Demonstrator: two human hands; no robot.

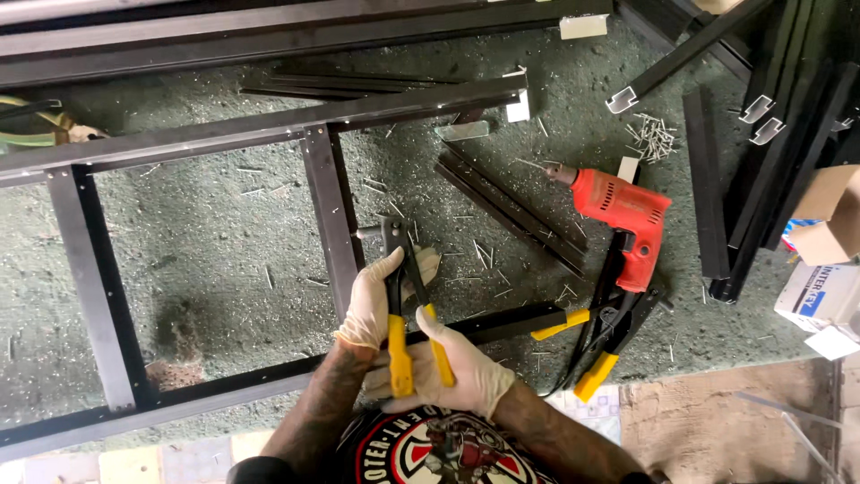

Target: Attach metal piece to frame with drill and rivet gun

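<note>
Tool: a hand riveter with black steel arms and yellow sleeved handles (405, 296) sits upright over the black metal frame of flat bars (333, 208), its head near the upright bar on the green carpeted floor (215, 242)
Left hand: the white-gloved left hand (374, 303) wraps the upper part of the left arm, grip closed on the riveter
Right hand: the white-gloved right hand (461, 366) clasps both yellow handles low down, grip closed on the riveter
Nearby: a red electric drill (623, 229) lies to the right, a second pair of yellow-handled pliers (609, 345) beside it, a heap of loose silver rivets (656, 136) farther off
Risk, pinch: I judge the left fingers close to the hinge; a hard squeeze could nip the glove
Risk, slip: if the head is not square to the bar, the rivet may set crooked or the tool may jump
Risk, underfoot: snapped pins litter the floor and could prick a knee
</note>
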